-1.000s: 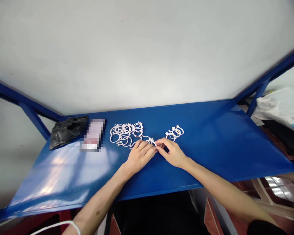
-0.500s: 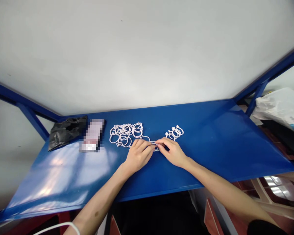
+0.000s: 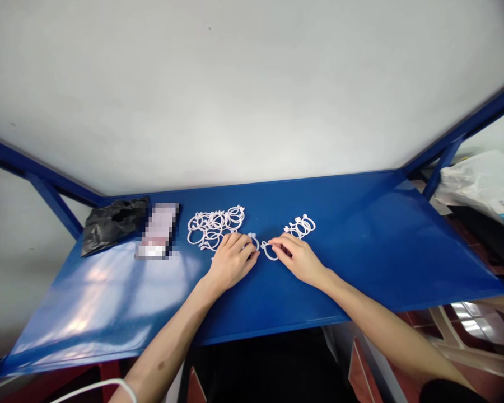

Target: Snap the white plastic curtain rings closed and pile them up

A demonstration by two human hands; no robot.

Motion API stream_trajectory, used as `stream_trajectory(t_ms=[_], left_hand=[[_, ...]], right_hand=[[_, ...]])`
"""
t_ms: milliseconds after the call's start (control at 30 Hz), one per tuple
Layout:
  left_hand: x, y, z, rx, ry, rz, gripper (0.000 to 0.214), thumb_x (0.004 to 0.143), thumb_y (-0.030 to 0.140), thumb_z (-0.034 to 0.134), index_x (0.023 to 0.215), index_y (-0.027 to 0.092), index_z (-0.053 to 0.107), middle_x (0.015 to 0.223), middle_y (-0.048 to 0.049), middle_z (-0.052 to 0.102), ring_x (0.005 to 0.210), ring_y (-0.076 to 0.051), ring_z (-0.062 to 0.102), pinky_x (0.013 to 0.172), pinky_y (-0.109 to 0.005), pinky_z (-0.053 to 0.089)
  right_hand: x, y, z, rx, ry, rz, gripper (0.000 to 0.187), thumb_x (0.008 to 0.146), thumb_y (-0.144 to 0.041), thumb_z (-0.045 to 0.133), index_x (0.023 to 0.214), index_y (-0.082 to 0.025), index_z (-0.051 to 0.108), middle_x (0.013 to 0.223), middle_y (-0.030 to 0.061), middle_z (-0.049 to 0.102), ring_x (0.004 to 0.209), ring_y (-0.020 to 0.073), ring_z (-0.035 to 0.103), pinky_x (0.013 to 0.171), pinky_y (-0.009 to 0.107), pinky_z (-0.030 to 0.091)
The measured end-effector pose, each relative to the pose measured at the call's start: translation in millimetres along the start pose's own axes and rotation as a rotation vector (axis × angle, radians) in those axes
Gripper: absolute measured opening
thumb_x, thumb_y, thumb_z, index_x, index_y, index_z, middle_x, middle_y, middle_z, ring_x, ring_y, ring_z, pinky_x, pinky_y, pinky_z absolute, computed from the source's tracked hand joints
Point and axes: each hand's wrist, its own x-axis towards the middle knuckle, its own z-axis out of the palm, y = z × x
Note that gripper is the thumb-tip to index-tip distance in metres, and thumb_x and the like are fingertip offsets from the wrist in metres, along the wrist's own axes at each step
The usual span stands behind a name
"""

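Note:
White plastic shower curtain rings with small knobs lie on a blue tabletop [image 3: 361,235]. My right hand [image 3: 300,258] pinches a single shower curtain ring [image 3: 269,254] between thumb and fingertips; its knobbed end points left. Close by on the left, my left hand [image 3: 234,258] is closed with bent fingers over another shower curtain ring [image 3: 256,242], mostly covered by the fingers. A tangled pile of rings [image 3: 212,224] lies just behind the left hand. Behind the right hand sits a smaller group of rings [image 3: 301,226], lined up side by side.
A black plastic bag [image 3: 113,224] and a blurred-out flat item [image 3: 158,229] lie at the left. Blue frame bars [image 3: 443,157] rise at both sides before a pale wall [image 3: 252,101]. A white plastic bag [image 3: 483,184] is beyond the right edge.
My hands have drawn apart slightly, the left one moving left. One ring now shows separately in my right fingers, where both hands met on linked rings before.

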Motion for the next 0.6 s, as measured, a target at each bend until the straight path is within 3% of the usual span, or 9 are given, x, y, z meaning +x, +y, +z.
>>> stream_trajectory(t_ms=[133, 300, 600], left_hand=[[0, -2, -2.8, 0.021, -0.013, -0.047, 0.014, 0.095, 0.027, 0.064, 0.083, 0.02, 0.065, 0.093, -0.0054, 0.07, 0.089, -0.022, 0.057, 0.08, -0.038, 0.044], [-2, 1, -0.8, -0.057, 0.05, -0.099, 0.017, 0.095, 0.035, 0.067, 0.101, 0.02, 0.068, 0.097, -0.0068, 0.071, 0.091, -0.023, 0.058, 0.081, -0.038, 0.044], [0, 9, 0.1, -0.425, 0.08, -0.173, 0.008, 0.099, 0.023, 0.059, 0.094, 0.021, 0.064, 0.086, -0.0014, 0.069, 0.084, -0.017, 0.057, 0.078, -0.032, 0.049]], right_hand=[[1, 1, -2, -0.011, 0.064, -0.009, 0.019, 0.102, -0.021, 0.05, 0.108, -0.022, 0.068, 0.096, 0.0048, 0.07, 0.082, 0.0168, 0.068, 0.078, 0.033, 0.057], [-1, -1, -1, 0.067, 0.136, -0.028, 0.019, 0.103, -0.025, 0.052, 0.112, -0.023, 0.068, 0.092, 0.0041, 0.07, 0.077, 0.0161, 0.067, 0.073, 0.032, 0.057], [-5, 1, 8, 0.184, 0.035, -0.088, 0.017, 0.103, -0.027, 0.054, 0.114, -0.023, 0.066, 0.094, 0.0037, 0.068, 0.075, 0.0141, 0.065, 0.069, 0.029, 0.055]])
